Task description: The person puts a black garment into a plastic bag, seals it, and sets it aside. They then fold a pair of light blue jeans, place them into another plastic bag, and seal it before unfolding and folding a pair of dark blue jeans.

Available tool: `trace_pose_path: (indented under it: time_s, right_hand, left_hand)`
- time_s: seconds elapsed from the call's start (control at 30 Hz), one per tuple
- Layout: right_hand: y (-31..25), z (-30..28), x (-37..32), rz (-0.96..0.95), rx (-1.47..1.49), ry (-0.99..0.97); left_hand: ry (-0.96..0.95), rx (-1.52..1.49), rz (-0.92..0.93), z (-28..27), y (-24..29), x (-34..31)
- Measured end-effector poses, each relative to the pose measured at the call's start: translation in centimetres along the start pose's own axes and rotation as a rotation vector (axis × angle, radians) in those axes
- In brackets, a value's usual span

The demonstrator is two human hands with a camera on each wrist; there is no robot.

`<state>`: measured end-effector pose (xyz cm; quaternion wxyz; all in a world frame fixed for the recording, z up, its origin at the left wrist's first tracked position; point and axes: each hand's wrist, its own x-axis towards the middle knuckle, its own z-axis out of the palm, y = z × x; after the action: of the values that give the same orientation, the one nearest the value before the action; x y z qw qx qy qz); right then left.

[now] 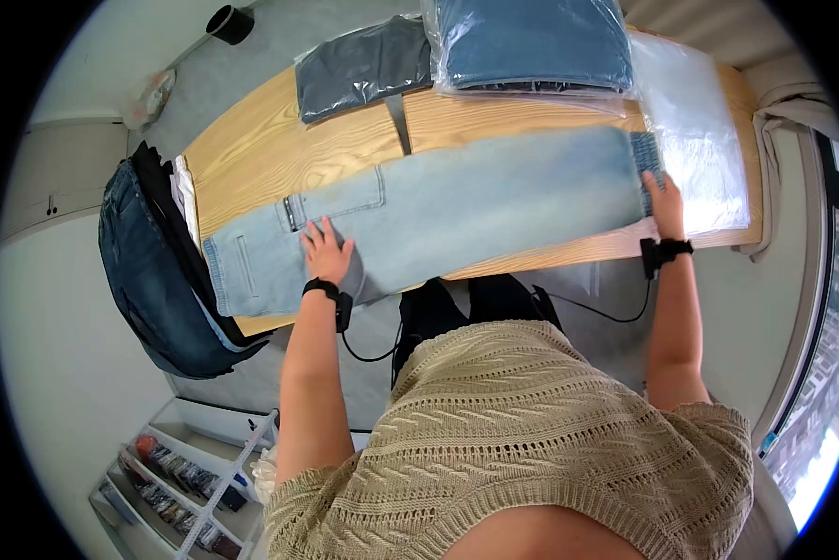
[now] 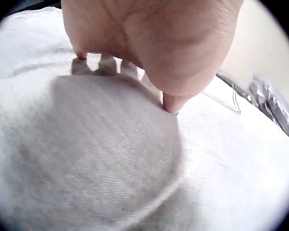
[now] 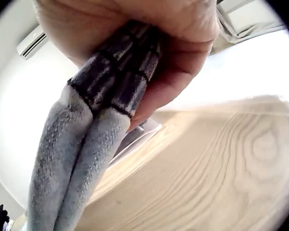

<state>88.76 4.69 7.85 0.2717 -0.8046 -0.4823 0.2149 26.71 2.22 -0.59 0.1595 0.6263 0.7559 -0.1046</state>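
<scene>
Light blue jeans lie lengthwise across the wooden table, folded to one long strip, with the elastic waistband at the left and a ribbed cuff at the right. The left hand rests with spread fingers on the denim below the cargo pocket; in the left wrist view its fingertips touch the pale cloth. At the far end the right hand grips the cuff. The right wrist view shows the dark ribbed cuff bunched inside the curled right hand.
Bagged dark trousers and a bagged blue stack lie along the table's far side. Clear plastic bags cover the right end. Dark jeans hang over the left edge. A gap runs between the tabletops.
</scene>
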Motion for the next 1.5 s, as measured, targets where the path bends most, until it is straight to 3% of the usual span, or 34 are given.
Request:
trace_pose_path:
  time_s: [0.03,0.13,0.23,0.3,0.37,0.43,0.5,0.63,0.77,0.8,0.87,0.97,1.27,1.37,1.43,1.5]
  right_hand:
    - [0.1,-0.5,0.9,0.048,0.142,-0.078]
    - [-0.3,-0.9,2.8,0.094,0.054,-0.11]
    - [0.8,1.8,3.2,0.144,-0.188,0.024]
    - [0.3,3.8,2.2,-0.071,-0.311,0.296]
    - [-3.4,6.1,-0.7,-0.25,-0.246,0.22]
    - [-7.7,9.7,-4.9,-0.3,-0.167,0.133]
    - [-10.6,14.7,-8.7,-0.433,-0.094,0.034]
    - [-17.1,23.3,-16.2,-0.677,-0.102,-0.178]
    - [-23.5,27.3,-24.0,-1.006,-0.176,-0.573]
    - [-24.5,28.0,-25.3,-1.009,-0.187,-0.584]
    - [-25.7,29.4,-27.3,-1.055,-0.192,-0.795]
    - [-24.8,31.5,-28.6,-1.051,-0.381,-0.759]
    - [-22.5,32.9,-29.9,-1.031,-0.457,-0.682]
    - [-22.4,32.0,-30.3,-1.223,-0.595,-0.593]
    - [-22.8,31.7,-30.9,-1.158,-0.578,-0.609]
    - [-22.9,31.7,-31.1,-1.151,-0.605,-0.612]
  left_hand:
    - [-0.011,-0.003,0.003,-0.6,1.2,0.1]
    - [-0.016,-0.007,0.008,-2.5,4.2,0.0]
    - [0.053,-0.193,0.087,-2.3,2.8,0.5]
    - [0.143,-0.25,0.131,-2.6,0.7,0.4]
    - [0.32,-0.36,0.234,-2.7,-2.2,0.3]
    - [0.352,-0.358,0.213,-2.9,-5.2,-0.7]
    - [0.388,-0.136,0.039,-3.0,-8.5,-1.6]
    - [0.31,0.009,-0.182,-1.9,-15.2,-3.1]
    - [0.231,0.06,-0.129,0.3,-21.1,-4.3]
    - [0.223,0.048,-0.135,0.9,-22.3,-4.3]
    - [0.278,-0.006,0.0,2.0,-23.9,-4.4]
    - [0.28,0.02,0.026,2.6,-25.0,-4.1]
    - [0.317,0.033,0.066,2.3,-25.1,-4.1]
    - [0.34,0.044,0.054,0.7,-23.7,-4.4]
    - [0.339,0.002,0.184,-1.0,-20.5,-5.5]
    - [0.188,-0.089,0.653,-2.7,-16.2,-7.5]
